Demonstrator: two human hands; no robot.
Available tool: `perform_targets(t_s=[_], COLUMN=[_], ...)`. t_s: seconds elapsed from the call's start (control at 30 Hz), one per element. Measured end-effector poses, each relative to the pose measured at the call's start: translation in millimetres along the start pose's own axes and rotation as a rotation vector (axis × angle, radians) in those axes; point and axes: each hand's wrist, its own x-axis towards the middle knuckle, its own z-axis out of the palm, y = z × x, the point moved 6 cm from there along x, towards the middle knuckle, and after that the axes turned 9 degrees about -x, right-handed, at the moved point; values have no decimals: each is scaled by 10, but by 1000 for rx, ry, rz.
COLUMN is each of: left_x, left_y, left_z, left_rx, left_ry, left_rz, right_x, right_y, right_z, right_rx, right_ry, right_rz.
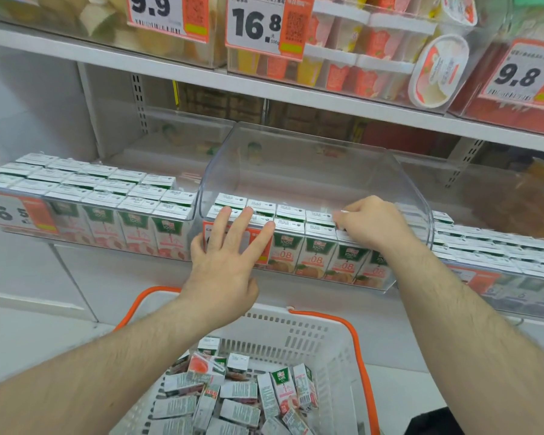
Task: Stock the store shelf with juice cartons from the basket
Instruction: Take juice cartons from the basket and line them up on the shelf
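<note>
In middle clear bin (311, 171) on shelf (296, 103): juice cartons (296, 237) fill front rows only, rear half bare. Right hand (366, 222) pinches carton at front right corner; left hand (225, 255) spread, fingers pressing front-left cartons. Basket (296, 332) below holds many loose cartons; stocking maybe half done.

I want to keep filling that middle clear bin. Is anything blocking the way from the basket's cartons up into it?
Nothing solid does. The clear bin is open on top behind its carton rows; only the left hand and right hand rest at its front, above the basket.
</note>
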Motion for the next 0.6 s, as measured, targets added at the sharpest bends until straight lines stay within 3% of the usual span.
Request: perform_targets(t_s=[0.6], left_x=[-51], left_y=[44], left_z=[-70], left_rx=[54], left_ry=[-81], left_rz=[-30], right_x=[-104], right_y=[-94], right_z=[225], right_rx=[-398], right_ry=[-179], right_rz=[-9])
